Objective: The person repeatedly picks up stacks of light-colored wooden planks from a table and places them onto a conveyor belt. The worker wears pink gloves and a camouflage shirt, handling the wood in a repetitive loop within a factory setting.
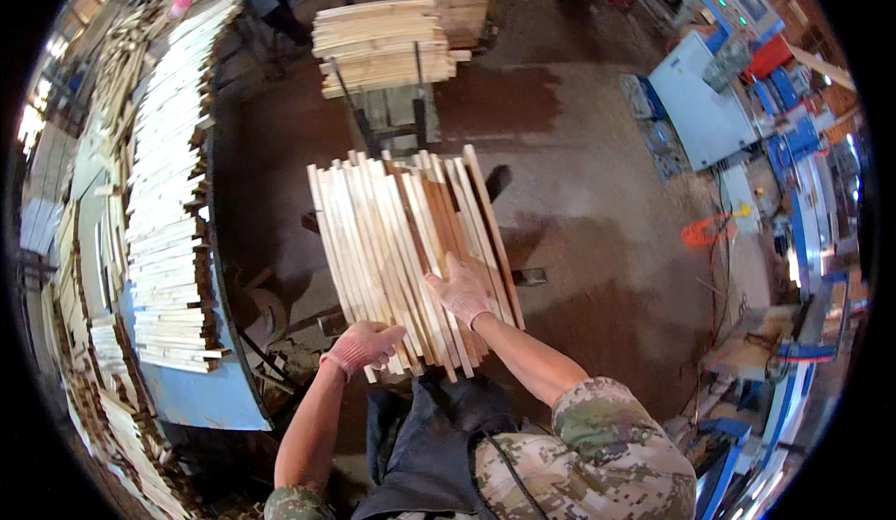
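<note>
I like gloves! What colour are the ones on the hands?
Pinkish-red knit gloves on the left hand and right hand, seen in the head view.

Blue cart (201, 399) at left: stacked pale wood slats (168, 212) lying crosswise.
</note>
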### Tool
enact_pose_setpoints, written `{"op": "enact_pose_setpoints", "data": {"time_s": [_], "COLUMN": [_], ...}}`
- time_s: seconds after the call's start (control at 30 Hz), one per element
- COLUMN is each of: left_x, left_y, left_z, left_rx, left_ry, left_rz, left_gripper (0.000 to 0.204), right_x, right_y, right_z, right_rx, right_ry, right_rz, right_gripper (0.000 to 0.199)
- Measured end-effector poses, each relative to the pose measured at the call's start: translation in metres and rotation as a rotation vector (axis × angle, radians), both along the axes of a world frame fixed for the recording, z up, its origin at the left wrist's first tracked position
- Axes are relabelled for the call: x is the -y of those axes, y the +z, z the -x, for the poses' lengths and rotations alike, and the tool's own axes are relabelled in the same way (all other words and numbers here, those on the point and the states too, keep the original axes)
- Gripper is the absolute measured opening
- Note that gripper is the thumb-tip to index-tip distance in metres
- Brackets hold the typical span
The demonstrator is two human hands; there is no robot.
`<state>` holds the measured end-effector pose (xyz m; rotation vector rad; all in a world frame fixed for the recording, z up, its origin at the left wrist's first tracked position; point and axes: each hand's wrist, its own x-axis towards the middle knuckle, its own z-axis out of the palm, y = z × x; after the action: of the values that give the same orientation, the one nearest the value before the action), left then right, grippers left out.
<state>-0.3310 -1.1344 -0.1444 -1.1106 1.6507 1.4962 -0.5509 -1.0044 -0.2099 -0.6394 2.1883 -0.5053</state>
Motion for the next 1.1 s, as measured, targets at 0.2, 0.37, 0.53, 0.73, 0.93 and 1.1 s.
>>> {"op": "enact_pose_setpoints", "data": {"time_s": [0.2,0.37,0.53,0.73,0.93,1.1], "left_x": [-0.051,-0.079,-0.117,-0.166,-0.202,-0.193], "left_y": [0.032,0.016,-0.017,-0.075,-0.071,-0.077], "left_z": [-0.049,-0.129,-0.194,-0.272,-0.245,-0.229], "left_rx": [-0.077,-0.081,0.047,0.025,0.175,0.129], "left_ry": [0.532,0.822,1.094,1.396,1.47,1.371], "left_rz": [-0.21,-0.259,0.001,-0.127,-0.112,-0.168], "left_gripper": [0.049,0.049,0.043,0.026,0.024,0.036], "right_x": [-0.032,-0.055,-0.044,-0.034,-0.026,-0.025], "right_y": [0.005,-0.024,-0.055,-0.136,-0.137,-0.148], "right_z": [0.001,0.013,0.092,0.14,0.135,0.151], "right_rx": [0.075,-0.187,-0.498,0.011,-0.046,-0.087], "right_ry": [-0.003,-0.125,-0.439,-0.469,-0.384,-0.467], "right_rz": [0.099,0.371,0.312,-0.12,-0.297,-0.517], "right_gripper": [0.09,0.075,0.067,0.073,0.08,0.088]}}
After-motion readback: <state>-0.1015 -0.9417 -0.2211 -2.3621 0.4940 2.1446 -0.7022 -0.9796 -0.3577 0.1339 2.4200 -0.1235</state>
